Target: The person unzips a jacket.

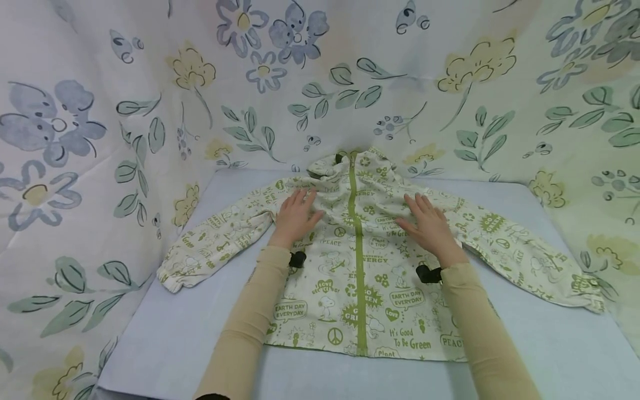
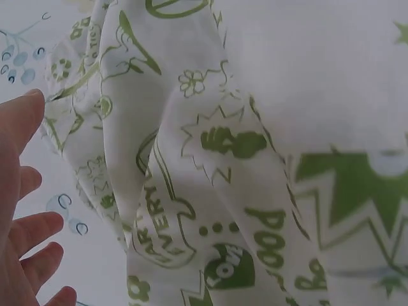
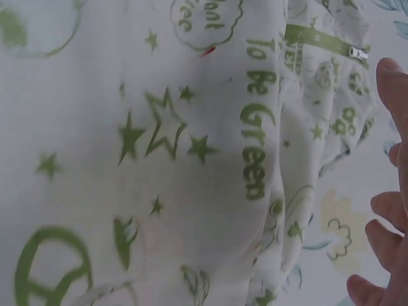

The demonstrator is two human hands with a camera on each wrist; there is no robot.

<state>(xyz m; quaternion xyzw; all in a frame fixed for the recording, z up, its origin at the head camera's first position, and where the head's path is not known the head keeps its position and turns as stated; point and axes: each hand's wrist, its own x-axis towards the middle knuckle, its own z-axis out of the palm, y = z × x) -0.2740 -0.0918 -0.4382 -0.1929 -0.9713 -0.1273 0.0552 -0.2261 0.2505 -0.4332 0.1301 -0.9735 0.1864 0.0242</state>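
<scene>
A white jacket (image 1: pixel 330 278) with green print lies spread front up, its green zipper (image 1: pixel 358 266) done up down the middle. Its sleeves reach out to both sides, and the collar stands at the far end. My left hand (image 1: pixel 296 218) is over the upper chest on the left of the zipper, fingers extended and holding nothing. On the other side of the zipper, my right hand (image 1: pixel 429 226) is over the chest near the sleeve seam, fingers likewise extended. In the right wrist view the zipper pull (image 3: pixel 358 53) shows near the collar. Whether either palm touches the cloth, I cannot tell.
The jacket lies on a pale table (image 1: pixel 165 344). A floral cloth (image 1: pixel 320 94) hangs behind it and along both sides, close to the collar and the right cuff. A small black wrist camera (image 1: pixel 298 259) sits at the left wrist, another black camera (image 1: pixel 429 273) at the right.
</scene>
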